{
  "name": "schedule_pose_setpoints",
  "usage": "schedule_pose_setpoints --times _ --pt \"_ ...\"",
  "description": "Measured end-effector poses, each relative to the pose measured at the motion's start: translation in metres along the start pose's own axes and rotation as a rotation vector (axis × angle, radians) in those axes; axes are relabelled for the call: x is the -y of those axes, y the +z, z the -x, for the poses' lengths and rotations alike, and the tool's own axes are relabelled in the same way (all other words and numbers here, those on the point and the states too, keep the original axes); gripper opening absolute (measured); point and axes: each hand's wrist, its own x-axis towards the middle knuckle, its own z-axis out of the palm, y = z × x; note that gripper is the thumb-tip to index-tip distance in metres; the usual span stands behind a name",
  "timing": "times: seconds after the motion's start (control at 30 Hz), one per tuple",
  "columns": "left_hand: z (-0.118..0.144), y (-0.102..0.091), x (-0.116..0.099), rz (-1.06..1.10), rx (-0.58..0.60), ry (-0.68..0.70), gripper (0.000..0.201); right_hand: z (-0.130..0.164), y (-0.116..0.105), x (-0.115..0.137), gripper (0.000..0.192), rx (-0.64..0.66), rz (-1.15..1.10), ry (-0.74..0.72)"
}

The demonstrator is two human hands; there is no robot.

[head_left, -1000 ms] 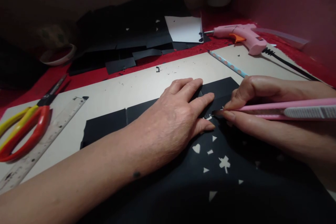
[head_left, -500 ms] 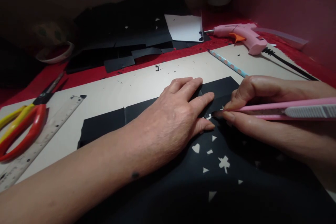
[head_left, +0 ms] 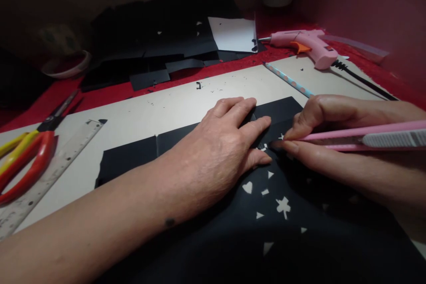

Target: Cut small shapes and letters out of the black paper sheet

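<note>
Beige board underlies everything. Nearest, one black sheet (head_left: 299, 230) shows about nine cut-outs. On it the left hand (head_left: 219, 151) presses flat, fingers (head_left: 256, 125) spread, gripping nothing. Just beside them, the right hand (head_left: 319, 137) pinches one pink craft knife (head_left: 359, 137); a slip could nick those fingertips. Beyond: one pencil (head_left: 288, 80), one glue gun (head_left: 306, 45).

Pretty dim overall, warm light falls mostly on the beige board (head_left: 186, 102) in the middle. Corners at 10 and 2 o'clock sink into dark. A heavy shadow covers the black paper (head_left: 299, 248) at 6 o'clock. Edges bend from the wide lens, and the ruler (head_left: 43, 177) at 9 o'clock looks soft.
</note>
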Motion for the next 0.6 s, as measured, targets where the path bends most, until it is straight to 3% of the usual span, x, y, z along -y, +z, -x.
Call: schedule_pose_setpoints --times 0.2,0.43,0.6 --pt "0.000 0.000 0.000 0.010 0.014 -0.022 0.054 0.000 -0.002 0.008 0.010 0.053 -0.153 0.281" --pt "0.001 -0.007 -0.001 0.103 0.028 -0.056 0.050 -0.003 -0.001 0.010 0.010 0.029 -0.151 0.275" --pt "-0.001 -0.013 -0.009 0.078 -0.090 -0.082 0.025 -0.001 -0.001 0.018 0.020 0.018 -0.230 0.357"
